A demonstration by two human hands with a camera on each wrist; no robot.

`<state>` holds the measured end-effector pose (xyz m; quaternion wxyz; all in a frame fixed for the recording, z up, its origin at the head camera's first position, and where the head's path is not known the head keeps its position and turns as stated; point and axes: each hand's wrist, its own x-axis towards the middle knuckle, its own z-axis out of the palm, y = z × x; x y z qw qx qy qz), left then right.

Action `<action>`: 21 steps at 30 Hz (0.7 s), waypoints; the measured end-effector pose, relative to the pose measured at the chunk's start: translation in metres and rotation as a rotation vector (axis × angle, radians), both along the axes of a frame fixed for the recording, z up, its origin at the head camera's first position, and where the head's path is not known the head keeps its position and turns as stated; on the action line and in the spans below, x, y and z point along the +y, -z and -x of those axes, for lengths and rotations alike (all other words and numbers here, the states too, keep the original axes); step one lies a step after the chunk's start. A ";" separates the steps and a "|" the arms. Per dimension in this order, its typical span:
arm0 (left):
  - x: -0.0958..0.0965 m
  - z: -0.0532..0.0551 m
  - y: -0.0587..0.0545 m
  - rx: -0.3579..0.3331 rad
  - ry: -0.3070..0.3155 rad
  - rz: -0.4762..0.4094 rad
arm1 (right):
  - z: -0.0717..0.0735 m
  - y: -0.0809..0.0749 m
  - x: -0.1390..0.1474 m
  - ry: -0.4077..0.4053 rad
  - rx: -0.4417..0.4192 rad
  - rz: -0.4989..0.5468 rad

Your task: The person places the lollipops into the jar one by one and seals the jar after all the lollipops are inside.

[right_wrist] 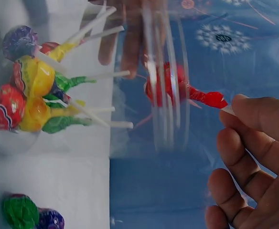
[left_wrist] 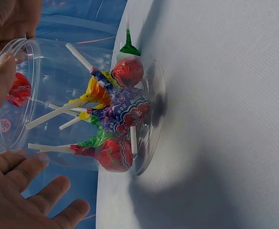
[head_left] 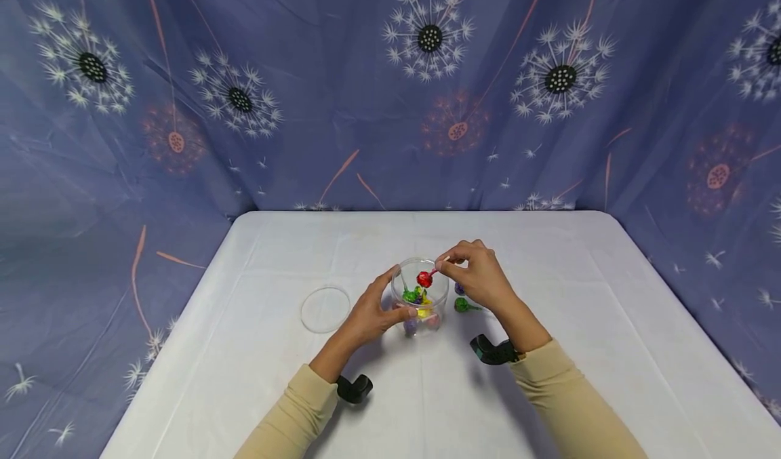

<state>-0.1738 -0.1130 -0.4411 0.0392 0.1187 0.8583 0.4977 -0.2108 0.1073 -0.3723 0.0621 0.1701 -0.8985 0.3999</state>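
A clear plastic jar stands upright on the table with several wrapped lollipops inside, among them a purple one and a yellow one. My left hand grips the jar near its rim, thumb on the near side and fingers around the left. With thumb and forefinger, my right hand pinches the stick of a red lollipop, whose head hangs down at the jar's mouth. In the right wrist view the red head shows through the rim, above the other lollipops.
On the table right of the jar lie a green lollipop and a purple lollipop, partly behind the right hand. A clear round lid lies to the left on the white tablecloth. A blue floral curtain hangs behind.
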 end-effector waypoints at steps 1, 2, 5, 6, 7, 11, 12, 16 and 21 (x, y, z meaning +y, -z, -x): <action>0.000 0.000 0.000 0.000 0.001 -0.002 | 0.000 0.001 -0.003 -0.006 0.006 -0.003; 0.000 -0.001 0.000 -0.001 0.002 -0.003 | 0.001 0.002 -0.005 -0.011 0.013 -0.009; -0.001 -0.001 0.000 -0.003 0.005 -0.007 | 0.003 0.006 -0.012 -0.026 0.043 -0.024; -0.001 -0.001 0.000 -0.004 0.003 -0.007 | 0.004 0.007 -0.014 -0.034 0.058 -0.030; -0.001 -0.001 0.000 -0.006 0.004 -0.007 | 0.004 0.008 -0.016 -0.040 0.072 -0.034; -0.001 -0.001 0.000 -0.013 0.002 -0.002 | 0.005 0.011 -0.022 -0.065 0.123 -0.054; -0.001 -0.001 0.000 -0.012 0.002 0.002 | 0.005 0.012 -0.024 -0.071 0.128 -0.058; -0.001 -0.002 0.000 -0.015 0.000 0.014 | 0.004 0.014 -0.030 -0.081 0.138 -0.091; -0.002 -0.001 -0.001 -0.013 0.003 0.017 | 0.004 0.013 -0.035 -0.079 0.145 -0.131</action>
